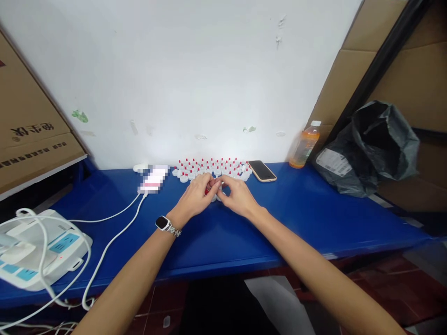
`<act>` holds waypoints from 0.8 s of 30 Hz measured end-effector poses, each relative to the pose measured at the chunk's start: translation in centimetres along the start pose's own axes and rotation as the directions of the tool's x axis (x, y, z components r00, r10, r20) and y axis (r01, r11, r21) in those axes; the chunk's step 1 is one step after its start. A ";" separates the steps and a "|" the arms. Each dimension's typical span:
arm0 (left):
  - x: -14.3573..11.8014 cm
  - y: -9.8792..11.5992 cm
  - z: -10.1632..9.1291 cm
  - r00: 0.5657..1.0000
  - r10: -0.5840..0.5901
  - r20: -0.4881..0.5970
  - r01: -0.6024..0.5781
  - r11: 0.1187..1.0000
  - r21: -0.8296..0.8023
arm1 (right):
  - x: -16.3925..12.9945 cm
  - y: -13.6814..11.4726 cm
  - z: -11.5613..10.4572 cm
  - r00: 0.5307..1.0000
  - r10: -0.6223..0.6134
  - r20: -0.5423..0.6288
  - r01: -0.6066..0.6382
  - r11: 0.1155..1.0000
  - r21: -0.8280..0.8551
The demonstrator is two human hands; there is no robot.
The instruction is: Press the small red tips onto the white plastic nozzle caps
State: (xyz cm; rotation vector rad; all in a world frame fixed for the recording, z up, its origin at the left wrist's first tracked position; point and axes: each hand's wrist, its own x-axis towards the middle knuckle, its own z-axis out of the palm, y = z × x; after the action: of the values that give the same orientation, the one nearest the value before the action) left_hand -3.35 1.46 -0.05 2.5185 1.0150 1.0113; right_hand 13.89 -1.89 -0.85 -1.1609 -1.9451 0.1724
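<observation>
My left hand [199,193] and my right hand [238,195] meet over the blue table, fingertips pinched together. Between them is a small white nozzle cap with a red tip, mostly hidden by the fingers. Red shows beside the left thumb, and bits of white show under the hands; which piece each belongs to I cannot tell. Just beyond my fingers, many white nozzle caps [184,177] with red tips stand upright in a crowded group near the wall. A watch sits on my left wrist.
A phone [262,171] lies right of the caps, with an orange drink bottle [304,145] and a black plastic bag [363,153] beyond. To the left are a blurred-out phone-like item [153,179], white cables [115,237] and a power strip [52,251]. Cardboard [35,121] flanks the table.
</observation>
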 end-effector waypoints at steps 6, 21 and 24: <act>0.0 0.4 -0.7 0.992 0.126 0.010 -0.126 0.970 0.206 | -0.1 0.1 1.1 0.991 0.021 -0.136 0.002 0.986 0.164; 1.2 -1.1 -1.5 0.912 -0.293 -0.288 0.239 0.949 -0.207 | 0.7 1.1 0.1 0.941 0.021 -0.338 -0.035 0.999 -0.035; 1.2 -3.0 -2.5 0.946 -0.232 -0.227 0.191 0.963 -0.188 | 0.5 2.8 -0.5 0.922 0.168 -0.350 -0.165 0.986 0.040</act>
State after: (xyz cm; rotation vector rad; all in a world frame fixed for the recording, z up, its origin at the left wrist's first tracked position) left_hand -5.97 4.35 0.99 2.1357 1.1881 1.3054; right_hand 16.01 -0.05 -1.60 -1.2565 -1.5305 0.0575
